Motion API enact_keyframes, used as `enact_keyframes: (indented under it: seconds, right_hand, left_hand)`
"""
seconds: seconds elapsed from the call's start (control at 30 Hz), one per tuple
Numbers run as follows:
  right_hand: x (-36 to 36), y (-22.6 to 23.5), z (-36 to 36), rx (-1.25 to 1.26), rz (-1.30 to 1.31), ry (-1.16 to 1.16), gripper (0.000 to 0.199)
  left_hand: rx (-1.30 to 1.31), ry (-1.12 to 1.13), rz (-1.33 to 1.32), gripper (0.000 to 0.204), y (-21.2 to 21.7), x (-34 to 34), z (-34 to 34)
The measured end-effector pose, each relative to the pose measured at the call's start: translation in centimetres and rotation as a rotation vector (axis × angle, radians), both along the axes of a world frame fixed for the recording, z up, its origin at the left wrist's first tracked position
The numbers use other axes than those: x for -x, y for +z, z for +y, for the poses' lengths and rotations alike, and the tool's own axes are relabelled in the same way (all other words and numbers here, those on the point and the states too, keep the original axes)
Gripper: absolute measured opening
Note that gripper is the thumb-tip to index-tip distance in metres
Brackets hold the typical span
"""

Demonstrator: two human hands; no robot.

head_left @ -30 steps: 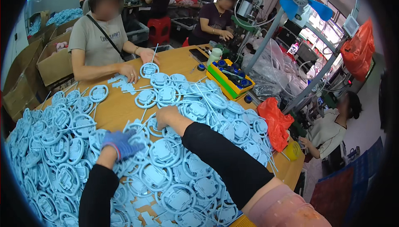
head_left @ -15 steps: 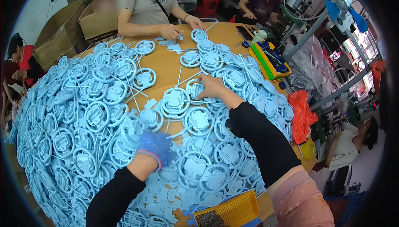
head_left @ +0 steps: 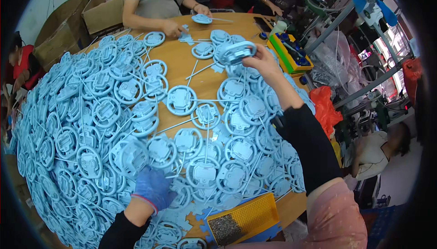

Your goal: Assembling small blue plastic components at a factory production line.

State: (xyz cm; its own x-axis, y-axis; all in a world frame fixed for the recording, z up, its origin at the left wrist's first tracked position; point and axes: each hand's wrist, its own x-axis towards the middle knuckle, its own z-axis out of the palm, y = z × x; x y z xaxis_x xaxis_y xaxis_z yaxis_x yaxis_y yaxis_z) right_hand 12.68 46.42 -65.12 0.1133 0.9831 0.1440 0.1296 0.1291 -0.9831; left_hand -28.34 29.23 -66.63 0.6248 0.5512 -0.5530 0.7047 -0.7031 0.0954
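My right hand (head_left: 261, 62) grips a light-blue plastic wheel-shaped part (head_left: 236, 53), lifted and tilted above the far right of the pile. My left hand (head_left: 154, 189), in a thin blue glove, is closed at the near left. Just above its fingers a similar light-blue wheel-shaped part (head_left: 129, 156) looks raised and slightly blurred; the grip itself is partly hidden by the glove. Many more such parts, round rims with flat centres and thin stems, lie heaped across the table (head_left: 200, 81).
A yellow basket (head_left: 259, 212) with small dark metal pieces stands at the near edge. Beyond the pile, a co-worker's hand (head_left: 200, 10) holds another blue part. A yellow-green box (head_left: 291, 53) and a red plastic bag (head_left: 324, 110) sit along the right side.
My right hand has lifted a wheel-shaped part off the pile and moved up and right. My left hand has shifted down and left. The co-worker has raised a part.
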Motion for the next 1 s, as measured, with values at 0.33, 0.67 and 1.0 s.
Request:
enact_keyframes:
  seconds: [0.33, 0.67, 1.0]
  right_hand:
    - [7.5, 9.1, -13.9, -0.130, -0.504, 0.430, 0.056]
    - [20.3, 2.4, -17.3, 0.138, -0.526, 1.041, 0.043]
    - [6.1, -10.3, 9.1, 0.345, -1.457, 0.098, 0.026]
  left_hand:
    - [-0.116, 0.124, -0.230, 0.066, 0.7, 4.3, -5.4]
    - [0.643, 0.934, -1.183, 0.076, 0.5, 0.8, -6.2]
    - [1.093, 1.512, -1.700, 0.056, -12.1, 12.4, -12.9]
